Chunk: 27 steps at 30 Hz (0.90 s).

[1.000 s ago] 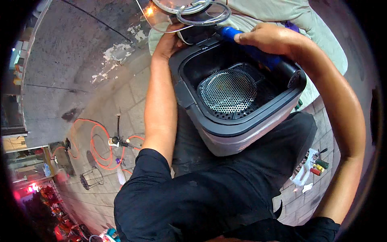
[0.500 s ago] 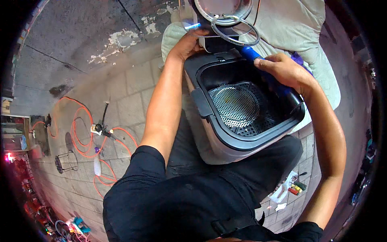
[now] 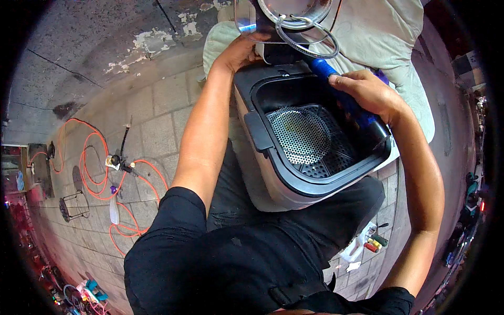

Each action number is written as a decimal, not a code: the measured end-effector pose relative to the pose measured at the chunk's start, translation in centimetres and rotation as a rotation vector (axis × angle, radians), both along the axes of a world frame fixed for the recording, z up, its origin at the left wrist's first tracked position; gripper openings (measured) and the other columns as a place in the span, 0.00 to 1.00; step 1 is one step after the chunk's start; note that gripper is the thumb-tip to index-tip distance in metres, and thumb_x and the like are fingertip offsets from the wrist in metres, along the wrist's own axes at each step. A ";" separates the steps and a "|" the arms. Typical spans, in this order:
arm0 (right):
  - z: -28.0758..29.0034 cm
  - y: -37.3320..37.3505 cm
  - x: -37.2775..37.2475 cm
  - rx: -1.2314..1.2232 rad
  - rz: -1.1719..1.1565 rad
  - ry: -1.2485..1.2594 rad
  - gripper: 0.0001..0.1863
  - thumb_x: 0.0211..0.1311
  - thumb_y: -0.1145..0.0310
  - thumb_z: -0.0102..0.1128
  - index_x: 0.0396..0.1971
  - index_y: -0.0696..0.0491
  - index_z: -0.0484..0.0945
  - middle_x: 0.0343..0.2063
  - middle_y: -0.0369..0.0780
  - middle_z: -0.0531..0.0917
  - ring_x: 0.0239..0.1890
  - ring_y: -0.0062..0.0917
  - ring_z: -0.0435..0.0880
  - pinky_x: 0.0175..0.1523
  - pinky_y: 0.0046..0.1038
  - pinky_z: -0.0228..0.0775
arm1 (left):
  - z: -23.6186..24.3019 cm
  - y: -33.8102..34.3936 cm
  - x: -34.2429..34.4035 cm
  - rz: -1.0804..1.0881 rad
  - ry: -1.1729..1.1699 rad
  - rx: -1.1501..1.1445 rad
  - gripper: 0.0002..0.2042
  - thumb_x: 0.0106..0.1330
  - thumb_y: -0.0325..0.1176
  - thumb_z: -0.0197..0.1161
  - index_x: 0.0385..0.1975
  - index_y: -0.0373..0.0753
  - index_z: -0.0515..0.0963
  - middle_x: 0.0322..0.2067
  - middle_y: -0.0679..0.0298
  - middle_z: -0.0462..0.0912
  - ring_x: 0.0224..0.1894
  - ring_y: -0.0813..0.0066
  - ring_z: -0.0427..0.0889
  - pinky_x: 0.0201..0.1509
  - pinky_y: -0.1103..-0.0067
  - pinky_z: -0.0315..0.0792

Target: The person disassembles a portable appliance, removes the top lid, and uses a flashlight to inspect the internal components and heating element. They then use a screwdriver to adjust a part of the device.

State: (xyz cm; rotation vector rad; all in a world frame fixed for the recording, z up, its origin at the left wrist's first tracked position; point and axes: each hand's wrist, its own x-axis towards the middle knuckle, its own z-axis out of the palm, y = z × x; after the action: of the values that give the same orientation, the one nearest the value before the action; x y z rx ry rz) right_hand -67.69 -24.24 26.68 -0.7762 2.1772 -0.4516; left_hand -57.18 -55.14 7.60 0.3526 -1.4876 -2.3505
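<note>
Appliance [image 3: 273, 178] sits on the person's lap: light grey outer shell, black inner tub, round perforated metal plate [image 3: 299, 134] at the bottom of the tub. Looks like an air-fryer-type unit, tilted a bit toward the person's left.

Right hand [image 3: 367, 92] is closed around a blue-handled tool [image 3: 336, 86], fingers wrapped on the grip. The tool's shaft runs along the tub's far-right inner wall, from the back rim down toward the right corner. Tip is hidden behind the hand and the rim, so I can't tell what it contacts.

Left hand [image 3: 239, 52] is at the appliance's back-left corner, fingers curled against the black rim there, right under the hinged lid [image 3: 283, 18]. Lid is raised, with a clear edge and a shiny round metal underside. A loose metal ring [image 3: 310, 44] hangs off it just above the back rim. Whether the left hand grips the lid or only braces the rim is probably not decidable from this angle.

The two hands are well apart, one at each back corner of the tub.

Surroundings: pale green cushion [image 3: 378, 47] behind the appliance, paved floor [image 3: 157, 105], orange cable [image 3: 94, 163] coiled on the ground to the person's left, small wire stand [image 3: 73, 205] near it. A white tray of small tools [image 3: 365, 244] lies on the floor by the right knee.
</note>
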 end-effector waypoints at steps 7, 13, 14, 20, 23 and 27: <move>1.6 2.3 0.0 0.043 0.191 0.234 0.36 0.69 0.41 0.63 0.59 0.60 0.80 0.38 0.44 0.86 0.42 0.30 0.86 0.44 0.31 0.82 | -0.9 -1.2 0.0 0.007 -0.008 -0.016 0.13 0.69 0.41 0.66 0.43 0.39 0.81 0.33 0.63 0.87 0.30 0.73 0.86 0.34 0.77 0.81; 4.1 8.4 1.9 -0.175 -0.004 0.069 0.35 0.68 0.39 0.61 0.46 0.63 0.84 0.33 0.41 0.85 0.36 0.27 0.84 0.46 0.32 0.76 | 0.7 0.9 -0.2 -0.007 -0.023 0.032 0.12 0.69 0.45 0.65 0.43 0.44 0.82 0.30 0.70 0.85 0.27 0.77 0.81 0.30 0.80 0.75; 4.9 9.1 1.7 -0.159 -0.085 -0.053 0.33 0.68 0.40 0.63 0.47 0.62 0.84 0.33 0.39 0.84 0.34 0.24 0.83 0.41 0.28 0.76 | -0.4 -0.8 -0.3 -0.059 -0.024 0.015 0.13 0.69 0.45 0.65 0.45 0.44 0.82 0.33 0.69 0.87 0.29 0.76 0.84 0.33 0.80 0.76; 6.3 15.3 0.1 -0.226 -0.060 0.073 0.30 0.67 0.42 0.65 0.43 0.59 0.85 0.30 0.35 0.82 0.30 0.18 0.79 0.34 0.24 0.73 | -0.9 -2.4 2.8 -0.005 -0.043 -0.155 0.23 0.76 0.53 0.55 0.56 0.42 0.80 0.50 0.65 0.85 0.49 0.73 0.82 0.53 0.71 0.77; 4.6 20.6 -2.7 -0.246 -0.117 0.232 0.31 0.66 0.42 0.65 0.46 0.60 0.83 0.30 0.36 0.81 0.32 0.21 0.79 0.40 0.27 0.74 | -0.7 -2.5 2.5 -0.144 0.039 -0.143 0.26 0.78 0.49 0.52 0.68 0.38 0.71 0.65 0.57 0.77 0.67 0.60 0.76 0.74 0.63 0.67; -3.7 25.4 -6.6 -0.112 -0.149 0.698 0.35 0.58 0.44 0.67 0.54 0.59 0.80 0.42 0.51 0.87 0.46 0.42 0.87 0.53 0.43 0.77 | -2.3 -3.4 1.3 -0.022 -0.067 -0.086 0.26 0.79 0.47 0.51 0.71 0.38 0.67 0.67 0.57 0.74 0.67 0.61 0.75 0.72 0.66 0.70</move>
State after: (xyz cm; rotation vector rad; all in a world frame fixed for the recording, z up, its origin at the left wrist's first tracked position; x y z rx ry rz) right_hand -74.28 1.14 22.94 -0.9326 2.8915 -0.4182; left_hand -55.87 -58.59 5.29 0.3983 -1.6252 -2.3033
